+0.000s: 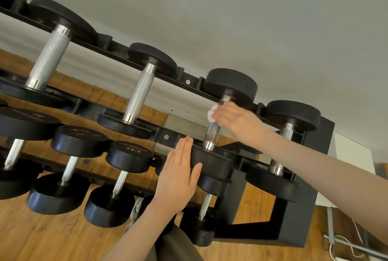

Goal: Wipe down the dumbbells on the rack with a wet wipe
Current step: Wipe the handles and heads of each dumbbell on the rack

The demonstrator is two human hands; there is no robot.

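Note:
A black two-tier rack [302, 208] carries several black dumbbells with knurled chrome handles. My right hand [235, 120] grips a crumpled white wet wipe [211, 112] round the upper part of one dumbbell's handle [212, 135], second from the right on the top tier. My left hand [178, 168] lies flat with straight fingers against the near black head [212, 161] of that same dumbbell. Its far head [231, 84] rests on the back rail.
More dumbbells fill the top tier to the left [138, 95] and right [283, 149], and the lower tier [128, 156] below. Wooden floor [52, 239] lies underneath, a grey wall behind. Cables [344, 248] and a white box stand at the right.

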